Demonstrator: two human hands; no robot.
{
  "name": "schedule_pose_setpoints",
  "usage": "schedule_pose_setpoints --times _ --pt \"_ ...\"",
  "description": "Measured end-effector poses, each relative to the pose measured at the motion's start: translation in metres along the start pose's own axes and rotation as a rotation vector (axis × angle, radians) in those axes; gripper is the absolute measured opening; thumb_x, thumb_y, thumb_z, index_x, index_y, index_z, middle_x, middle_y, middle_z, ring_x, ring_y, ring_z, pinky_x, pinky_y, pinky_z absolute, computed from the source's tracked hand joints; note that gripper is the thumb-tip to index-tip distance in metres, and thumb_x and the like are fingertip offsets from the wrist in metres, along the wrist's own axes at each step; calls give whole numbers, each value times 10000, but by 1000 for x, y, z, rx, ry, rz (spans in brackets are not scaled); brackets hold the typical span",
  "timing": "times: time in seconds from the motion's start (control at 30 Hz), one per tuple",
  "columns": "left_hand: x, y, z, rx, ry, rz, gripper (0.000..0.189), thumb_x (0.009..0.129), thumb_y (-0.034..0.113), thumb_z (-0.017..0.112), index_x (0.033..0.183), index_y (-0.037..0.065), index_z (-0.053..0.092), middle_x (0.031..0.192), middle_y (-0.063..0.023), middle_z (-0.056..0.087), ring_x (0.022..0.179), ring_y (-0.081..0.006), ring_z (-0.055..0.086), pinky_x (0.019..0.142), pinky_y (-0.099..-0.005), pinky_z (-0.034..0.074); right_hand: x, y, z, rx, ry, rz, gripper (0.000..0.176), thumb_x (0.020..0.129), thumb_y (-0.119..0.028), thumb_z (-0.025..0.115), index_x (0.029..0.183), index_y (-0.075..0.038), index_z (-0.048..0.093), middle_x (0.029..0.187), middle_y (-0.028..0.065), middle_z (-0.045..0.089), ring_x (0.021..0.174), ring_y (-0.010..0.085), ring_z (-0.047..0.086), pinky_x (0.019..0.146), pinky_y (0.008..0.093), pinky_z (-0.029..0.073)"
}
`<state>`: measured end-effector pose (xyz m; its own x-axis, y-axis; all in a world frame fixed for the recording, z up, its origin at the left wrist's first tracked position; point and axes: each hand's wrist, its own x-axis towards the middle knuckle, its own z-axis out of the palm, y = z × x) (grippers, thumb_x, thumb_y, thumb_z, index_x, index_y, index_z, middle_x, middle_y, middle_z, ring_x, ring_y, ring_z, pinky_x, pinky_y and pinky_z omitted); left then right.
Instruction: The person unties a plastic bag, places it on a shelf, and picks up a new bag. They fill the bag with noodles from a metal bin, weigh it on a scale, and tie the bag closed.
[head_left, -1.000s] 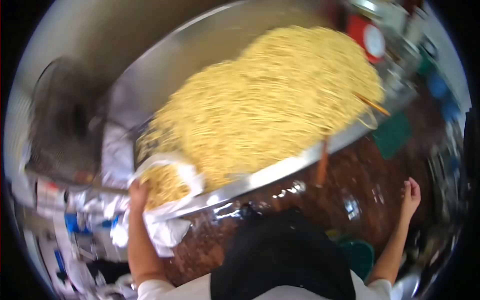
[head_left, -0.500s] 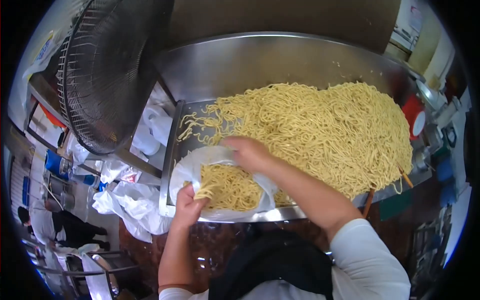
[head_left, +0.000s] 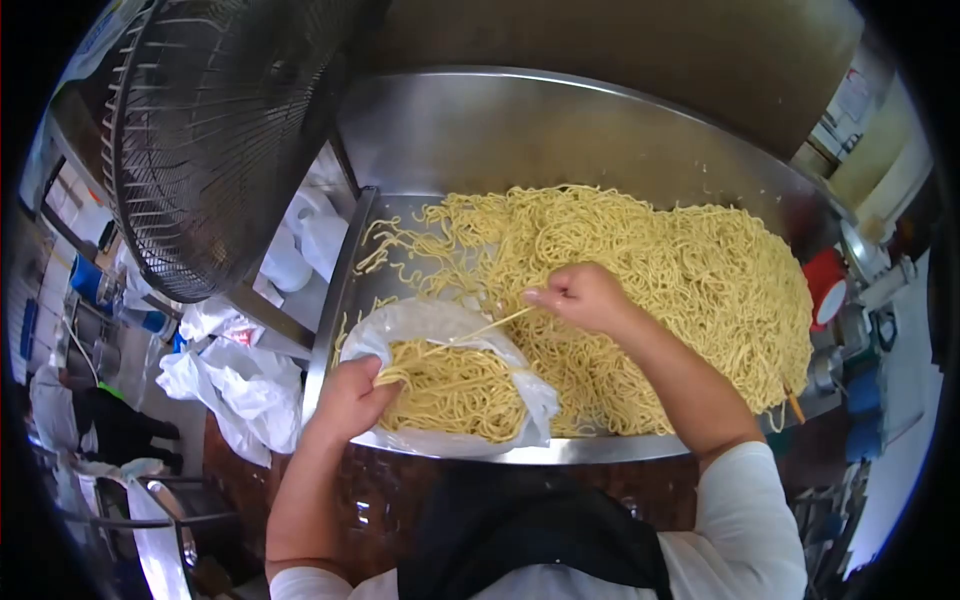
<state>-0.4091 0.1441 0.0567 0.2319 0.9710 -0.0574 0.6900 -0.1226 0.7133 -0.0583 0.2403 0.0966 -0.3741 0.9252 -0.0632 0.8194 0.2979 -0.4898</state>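
A large heap of yellow noodles (head_left: 660,290) covers much of the metal tray (head_left: 345,270). At the tray's front left, a translucent plastic bag (head_left: 540,405) lies open with noodles inside. My left hand (head_left: 352,398) is closed at the bag's left edge, on noodles that lie over its fingers. Above the heap, right of the bag, my right hand (head_left: 580,297) pinches a thin noodle strand that stretches back to the bag.
A big fan (head_left: 215,150) in a wire cage stands at the upper left. White plastic bags (head_left: 235,385) hang beside the tray's left side. A red container (head_left: 824,288) is at the right. A person (head_left: 115,425) is at the far lower left.
My right hand has left the bag's rim and moved right, drawing out a strand. My left hand has shifted slightly left and up. The view has shifted a little.
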Motion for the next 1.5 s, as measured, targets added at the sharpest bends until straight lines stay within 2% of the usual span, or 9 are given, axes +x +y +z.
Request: schedule_pose_setpoints --times 0.43,0.6,0.67,0.7,0.73,0.77,1.07,1.33,1.5 --pt "-7 28 -28 265 178 -232 375 741 115 633 1102 15 613 1001 -240 651 980 -429 603 848 -478 479 -36 -32 -64 615 -562 -317 274 923 -320 654 796 -80 612 656 -36 556 586 58 482 529 238 391" --pt "-2 23 -22 -289 344 67 365 830 157 651 1144 -26 620 890 -138 691 708 -213 649 644 -321 513 8 -88 62 802 -612 -288 231 933 -280 637 970 -53 660 860 50 686 770 121 641 681 262 516" --pt "-11 44 -29 -486 315 -77 327 872 186 625 1135 -9 632 799 -96 673 599 -138 577 539 -267 450 16 -79 109 -40 268 -611 241 887 -245 669 1036 -55 670 944 104 703 806 164 659 740 289 530" --pt "-14 50 -34 -676 276 -224 299 915 214 599 1126 8 644 708 -54 656 490 -63 505 434 -213 386 20 -80 103 -36 280 -607 241 887 -245 669 1036 -55 670 944 104 703 806 164 659 740 289 530" --pt "-17 43 -31 -675 262 -218 299 954 282 566 1119 49 655 577 1 583 386 -16 362 357 -182 223 25 -77 87 259 82 -461 256 857 -253 671 1024 -60 679 936 118 699 794 214 662 738 325 525" --pt "-22 40 -36 -746 194 -292 263 943 226 605 1123 39 653 666 27 596 547 -29 475 496 -181 326 31 -71 74 549 -118 -309 271 826 -262 673 1011 -65 688 928 132 695 782 264 665 737 361 521" --pt "4 1 53 -29 404 -209 441 862 244 670 1242 33 599 812 -143 665 651 -180 601 641 -311 483 159 36 127 381 155 254 220 816 -274 647 908 -85 711 934 145 698 844 318 669 746 415 527" --pt "9 -22 67 -14 469 -164 376 856 211 663 1152 -18 626 928 -209 689 869 -311 685 782 -347 509 259 27 163 297 301 415 258 811 -263 627 982 -87 707 1015 167 692 970 325 654 829 424 515" --pt "5 -27 71 -136 480 -196 346 851 208 672 1101 -29 645 884 -199 693 831 -293 691 749 -348 510 279 42 170 153 -36 404 302 815 -179 620 1069 -26 677 1043 207 682 1039 332 646 868 427 515"
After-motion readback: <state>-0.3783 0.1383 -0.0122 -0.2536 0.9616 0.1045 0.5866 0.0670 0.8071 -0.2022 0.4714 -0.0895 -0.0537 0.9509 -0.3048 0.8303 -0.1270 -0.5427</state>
